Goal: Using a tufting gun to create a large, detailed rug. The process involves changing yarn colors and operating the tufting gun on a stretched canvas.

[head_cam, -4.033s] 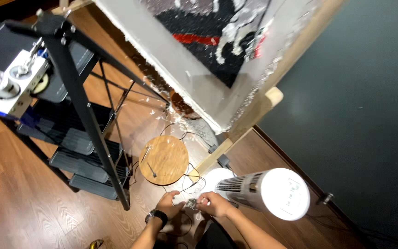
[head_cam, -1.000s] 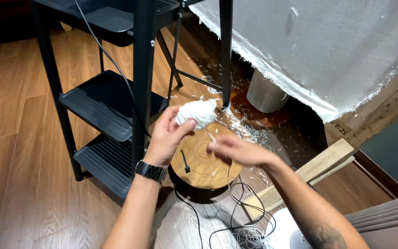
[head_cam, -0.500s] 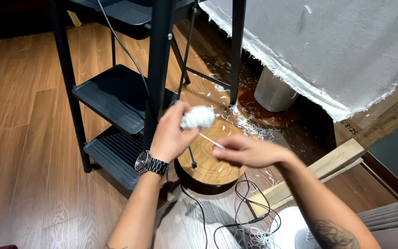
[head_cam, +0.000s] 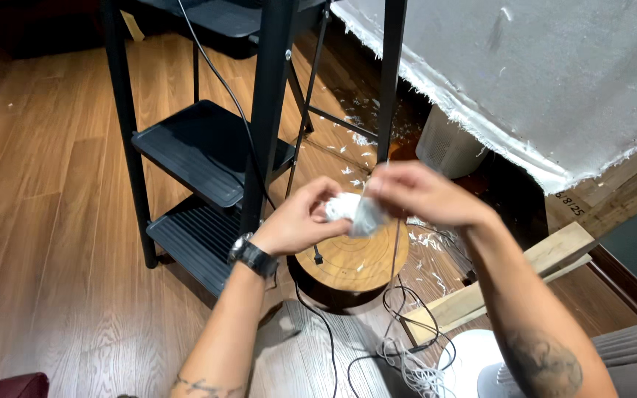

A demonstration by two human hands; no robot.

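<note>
Two hands, the left hand [head_cam: 296, 221] and right hand [head_cam: 422, 193], pinch a small white yarn ball [head_cam: 354, 211] above the round wood stool [head_cam: 355, 258], with loose yarn [head_cam: 407, 361] left on the near floor

Warm wooden plank floor [head_cam: 53, 243] under a black step ladder [head_cam: 208, 155], frayed white canvas [head_cam: 547, 74] beside

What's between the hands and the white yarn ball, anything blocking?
Nothing visible. The left hand and right hand both already touch the white yarn ball, held above the round wooden stool.
</note>
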